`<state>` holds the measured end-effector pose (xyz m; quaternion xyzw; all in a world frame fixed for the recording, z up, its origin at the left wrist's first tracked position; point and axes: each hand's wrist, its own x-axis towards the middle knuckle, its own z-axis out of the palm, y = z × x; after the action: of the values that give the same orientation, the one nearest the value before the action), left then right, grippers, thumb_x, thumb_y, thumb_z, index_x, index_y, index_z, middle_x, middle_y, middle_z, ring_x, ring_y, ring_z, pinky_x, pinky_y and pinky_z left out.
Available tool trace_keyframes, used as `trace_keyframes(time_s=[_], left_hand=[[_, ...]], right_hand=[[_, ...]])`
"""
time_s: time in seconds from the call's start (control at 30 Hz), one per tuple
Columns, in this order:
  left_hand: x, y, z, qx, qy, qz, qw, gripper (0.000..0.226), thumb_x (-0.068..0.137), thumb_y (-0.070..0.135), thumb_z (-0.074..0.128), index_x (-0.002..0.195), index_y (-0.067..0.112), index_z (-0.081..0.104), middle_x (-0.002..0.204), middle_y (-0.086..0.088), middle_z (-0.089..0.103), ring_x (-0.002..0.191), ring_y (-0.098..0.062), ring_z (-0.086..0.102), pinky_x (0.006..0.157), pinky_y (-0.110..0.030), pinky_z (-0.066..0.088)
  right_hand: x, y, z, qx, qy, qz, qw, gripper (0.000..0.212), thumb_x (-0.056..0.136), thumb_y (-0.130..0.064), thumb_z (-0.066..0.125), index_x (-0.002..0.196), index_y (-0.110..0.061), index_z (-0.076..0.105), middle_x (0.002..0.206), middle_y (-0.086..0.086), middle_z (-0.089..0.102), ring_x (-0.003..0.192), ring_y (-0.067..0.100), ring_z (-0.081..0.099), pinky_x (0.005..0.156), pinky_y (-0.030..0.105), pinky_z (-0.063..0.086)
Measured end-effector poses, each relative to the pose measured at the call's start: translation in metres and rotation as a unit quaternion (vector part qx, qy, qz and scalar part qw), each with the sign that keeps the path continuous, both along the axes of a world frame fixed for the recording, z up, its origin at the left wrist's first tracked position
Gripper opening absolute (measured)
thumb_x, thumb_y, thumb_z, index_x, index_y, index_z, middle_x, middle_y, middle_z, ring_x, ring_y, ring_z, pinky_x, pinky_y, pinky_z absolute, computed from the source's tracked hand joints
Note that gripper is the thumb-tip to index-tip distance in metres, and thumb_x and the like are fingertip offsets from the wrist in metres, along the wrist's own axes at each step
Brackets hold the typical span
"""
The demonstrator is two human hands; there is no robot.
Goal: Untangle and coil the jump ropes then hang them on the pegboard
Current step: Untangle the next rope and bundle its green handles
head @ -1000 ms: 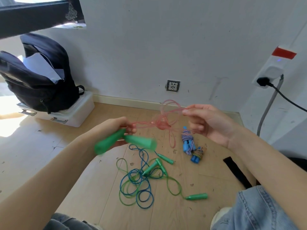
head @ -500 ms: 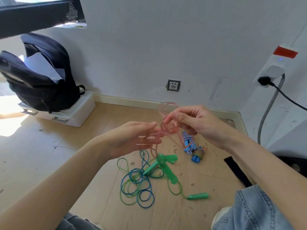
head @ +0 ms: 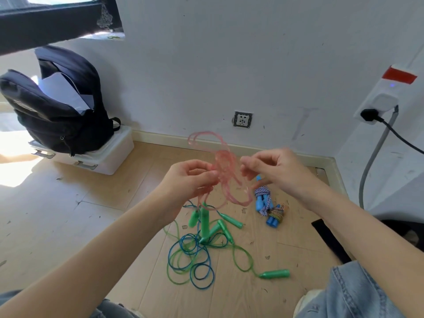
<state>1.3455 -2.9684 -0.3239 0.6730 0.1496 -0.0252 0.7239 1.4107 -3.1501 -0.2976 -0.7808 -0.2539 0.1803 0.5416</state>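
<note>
1. Head view: both hands are raised over the wooden floor [head: 68, 226], with a tangle of pink jump rope [head: 226, 166] between them.
2. The left hand [head: 188, 180] has its fingers curled, and its grip pinches strands of the pink rope at the fingertips; two green handles [head: 202, 222] dangle from the pink cord just below this hand.
3. The right hand [head: 275, 173] also has curled fingers, its grip pinching the pink rope on the other side of the tangle. Loops of the pink cord stand above the hands and hang below them.
4. On the floor beneath the hands lies a knot of green and blue jump ropes [head: 192, 260] with green handles; one green handle [head: 274, 274] lies apart at the near right.
5. Just beside that pile, toward the wall, lie two bundled braided ropes with blue handles [head: 268, 207].
6. A black backpack [head: 57, 111] sits on a white storage box [head: 103, 157] at the left by the wall.
7. A wall socket [head: 242, 119] is set low in the white wall, and a white power strip [head: 385, 97] with a black plug is at the right.
8. Denim-clad knees [head: 348, 294] show at the bottom edge.
</note>
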Motion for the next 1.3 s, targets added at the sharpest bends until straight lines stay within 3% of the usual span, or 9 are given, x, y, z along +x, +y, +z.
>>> trace_keyframes(time_s=[0.23, 0.4, 0.53, 0.7, 0.8, 0.97, 1.07, 1.17, 1.3], left_hand=[[-0.007, -0.017, 0.009, 0.116, -0.065, -0.080, 0.988, 0.011, 0.075, 0.007, 0.072, 0.075, 0.006, 0.061, 0.083, -0.009, 0.072, 0.075, -0.016, 0.068, 0.068, -0.019, 0.054], [-0.006, -0.007, 0.008, -0.080, -0.016, 0.000, 0.997, 0.015, 0.080, 0.004, 0.065, 0.074, 0.007, 0.051, 0.085, -0.014, 0.071, 0.084, -0.022, 0.070, 0.072, -0.027, 0.058], [0.002, 0.013, 0.011, -0.278, 0.027, 0.088, 0.956, 0.012, 0.092, 0.007, 0.050, 0.080, 0.005, 0.051, 0.064, -0.005, 0.062, 0.057, -0.013, 0.065, 0.062, -0.030, 0.059], [0.002, 0.014, 0.009, -0.128, 0.080, 0.046, 0.987, 0.012, 0.090, 0.014, 0.055, 0.096, 0.004, 0.053, 0.068, -0.002, 0.046, 0.053, -0.011, 0.043, 0.051, -0.020, 0.052], [-0.005, 0.005, 0.008, 0.020, 0.087, -0.090, 0.992, 0.051, 0.070, 0.043, 0.068, 0.117, 0.026, 0.056, 0.093, 0.004, 0.056, 0.072, -0.011, 0.049, 0.062, -0.022, 0.049], [-0.007, -0.011, 0.010, 0.160, 0.032, -0.198, 0.967, 0.019, 0.078, 0.038, 0.066, 0.087, 0.024, 0.074, 0.089, 0.010, 0.073, 0.085, 0.001, 0.063, 0.082, -0.022, 0.041], [-0.005, -0.009, 0.007, 0.133, 0.019, -0.167, 0.977, 0.018, 0.073, 0.037, 0.068, 0.077, 0.020, 0.071, 0.088, 0.009, 0.072, 0.088, 0.001, 0.063, 0.084, -0.025, 0.042], [-0.005, -0.009, 0.007, -0.017, 0.008, -0.118, 0.993, 0.016, 0.072, 0.029, 0.066, 0.074, 0.014, 0.062, 0.085, -0.003, 0.070, 0.085, -0.013, 0.068, 0.073, -0.026, 0.054], [-0.005, -0.008, 0.011, -0.080, -0.003, -0.018, 0.997, 0.012, 0.088, 0.017, 0.057, 0.079, 0.009, 0.055, 0.076, -0.001, 0.070, 0.072, -0.013, 0.070, 0.060, -0.024, 0.057]], right_hand=[[-0.004, 0.001, -0.007, 0.016, 0.090, -0.018, 0.996, 0.027, 0.073, -0.020, 0.073, 0.090, 0.000, 0.065, 0.074, 0.006, 0.070, 0.066, 0.015, 0.068, 0.057, 0.022, 0.054], [0.006, -0.008, -0.006, 0.106, 0.221, -0.116, 0.963, 0.009, 0.078, 0.003, 0.065, 0.080, -0.006, 0.062, 0.070, 0.009, 0.069, 0.061, 0.017, 0.065, 0.056, 0.021, 0.054], [0.009, -0.012, -0.004, 0.205, 0.321, -0.155, 0.912, 0.025, 0.084, -0.006, 0.059, 0.059, -0.007, 0.064, 0.063, 0.008, 0.060, 0.054, 0.017, 0.059, 0.051, 0.027, 0.054], [0.007, -0.011, -0.001, 0.274, 0.358, -0.125, 0.884, 0.016, 0.090, 0.000, 0.047, 0.077, -0.001, 0.056, 0.062, 0.009, 0.062, 0.053, 0.020, 0.064, 0.054, 0.031, 0.057], [0.005, -0.008, 0.001, 0.280, 0.338, -0.107, 0.892, 0.009, 0.083, 0.007, 0.051, 0.082, 0.000, 0.056, 0.066, 0.010, 0.068, 0.061, 0.020, 0.068, 0.059, 0.030, 0.058], [0.001, -0.002, -0.002, 0.269, 0.308, -0.112, 0.906, 0.011, 0.069, 0.005, 0.061, 0.076, -0.002, 0.066, 0.069, 0.008, 0.071, 0.062, 0.015, 0.068, 0.058, 0.024, 0.057], [-0.001, 0.002, -0.006, 0.230, 0.318, -0.136, 0.910, 0.015, 0.085, 0.009, 0.051, 0.084, 0.001, 0.063, 0.074, 0.011, 0.070, 0.065, 0.016, 0.068, 0.061, 0.025, 0.058], [-0.004, 0.004, -0.008, 0.253, 0.390, -0.067, 0.883, 0.025, 0.091, 0.008, 0.040, 0.104, 0.006, 0.061, 0.097, 0.018, 0.070, 0.090, 0.025, 0.069, 0.083, 0.034, 0.056], [-0.010, 0.005, -0.013, 0.111, 0.336, -0.003, 0.935, 0.037, 0.089, -0.003, 0.053, 0.125, -0.008, 0.050, 0.120, 0.010, 0.063, 0.110, 0.021, 0.062, 0.093, 0.038, 0.048]])
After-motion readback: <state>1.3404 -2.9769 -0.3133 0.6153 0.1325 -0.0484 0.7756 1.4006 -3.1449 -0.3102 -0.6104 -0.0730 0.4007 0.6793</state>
